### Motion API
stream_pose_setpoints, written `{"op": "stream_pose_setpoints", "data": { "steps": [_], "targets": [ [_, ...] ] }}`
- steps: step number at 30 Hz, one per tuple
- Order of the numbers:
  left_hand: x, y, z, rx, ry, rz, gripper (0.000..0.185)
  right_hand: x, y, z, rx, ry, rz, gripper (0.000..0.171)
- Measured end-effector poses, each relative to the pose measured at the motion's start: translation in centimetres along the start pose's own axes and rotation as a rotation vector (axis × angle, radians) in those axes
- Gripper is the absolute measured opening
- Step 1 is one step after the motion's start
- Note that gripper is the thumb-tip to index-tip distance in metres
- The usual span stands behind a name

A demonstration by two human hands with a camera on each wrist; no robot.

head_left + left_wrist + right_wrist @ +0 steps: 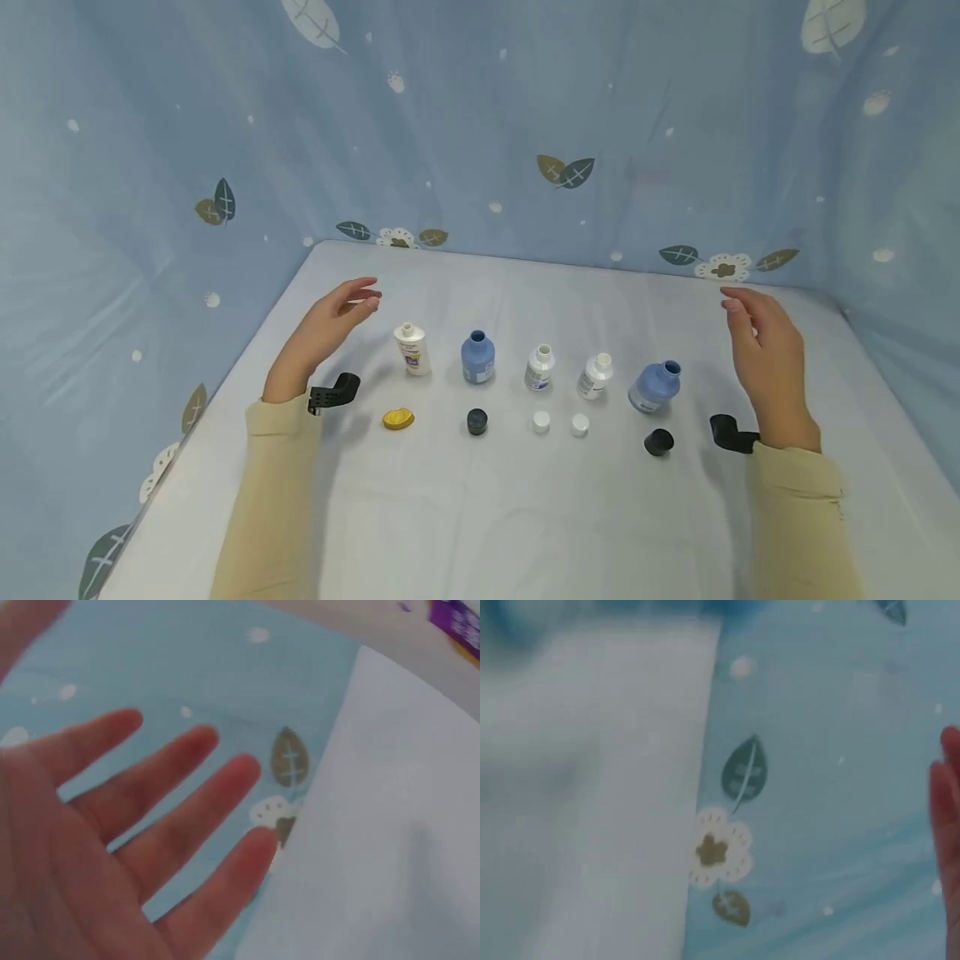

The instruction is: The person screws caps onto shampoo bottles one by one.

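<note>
Fingers (pixel 191 825) spread and slightly bent, my left hand (pixel 322 329) hangs above the white table (pixel 450 517), holding nothing, near the tall bottle (pixel 412 354). That one stands uncapped, its yellow cap (pixel 398 418) lying in front. Next comes the first blue bottle (pixel 477 364) with the first black cap (pixel 477 422) before it, then the left white bottle (pixel 538 369) and the left white cap (pixel 541 422), the right white bottle (pixel 594 378) and the right white cap (pixel 580 425). Last is the second blue bottle (pixel 654 388), the second black cap (pixel 659 442) in front. I take it each cap lies by its own bottle so the pairs are easy to match, with gaps for my fingers. Right of the row, my right hand (pixel 772 358) hovers empty, fingers gently curved; I cannot tell how far apart they are. Both hands seem held wide to leave everything in plain sight.
</note>
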State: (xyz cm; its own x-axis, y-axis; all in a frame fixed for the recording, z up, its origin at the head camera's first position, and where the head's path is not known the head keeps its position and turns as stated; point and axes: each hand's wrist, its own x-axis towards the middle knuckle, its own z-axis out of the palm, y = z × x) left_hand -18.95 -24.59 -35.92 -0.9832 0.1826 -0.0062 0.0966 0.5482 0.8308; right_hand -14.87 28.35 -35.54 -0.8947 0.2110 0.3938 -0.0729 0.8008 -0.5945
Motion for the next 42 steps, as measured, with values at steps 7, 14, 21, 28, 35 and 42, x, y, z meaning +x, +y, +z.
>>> {"op": "stream_pose_setpoints", "data": {
  "steps": [7,14,21,28,35,42],
  "targets": [
    [-0.4,-0.1,-0.3,-0.092,-0.137,0.09,0.057,-1.2,-3.7,2.3,0.285,0.089,-0.129,0.029],
    [0.1,-0.2,1.1,-0.079,-0.264,0.104,0.055,-1.8,-7.6,2.3,0.522,0.182,-0.186,0.024],
    [-0.2,0.0,1.1,-0.031,-0.334,-0.004,0.06,-1.5,-11.6,3.3,0.885,0.21,-0.285,0.022],
    [-0.3,0.6,1.4,-0.033,-0.39,-0.004,0.056,-2.0,-14.5,4.1,1.079,0.15,-0.271,0.024],
    [0.9,-1.3,2.2,-0.117,-0.407,0.024,0.047,-1.8,-14.4,7.1,1.095,0.001,-0.254,0.023],
    [1.2,-2.0,2.6,-0.231,-0.396,0.001,0.042,-2.7,-16.2,9.1,1.068,-0.218,-0.258,0.025]
  ]
}}
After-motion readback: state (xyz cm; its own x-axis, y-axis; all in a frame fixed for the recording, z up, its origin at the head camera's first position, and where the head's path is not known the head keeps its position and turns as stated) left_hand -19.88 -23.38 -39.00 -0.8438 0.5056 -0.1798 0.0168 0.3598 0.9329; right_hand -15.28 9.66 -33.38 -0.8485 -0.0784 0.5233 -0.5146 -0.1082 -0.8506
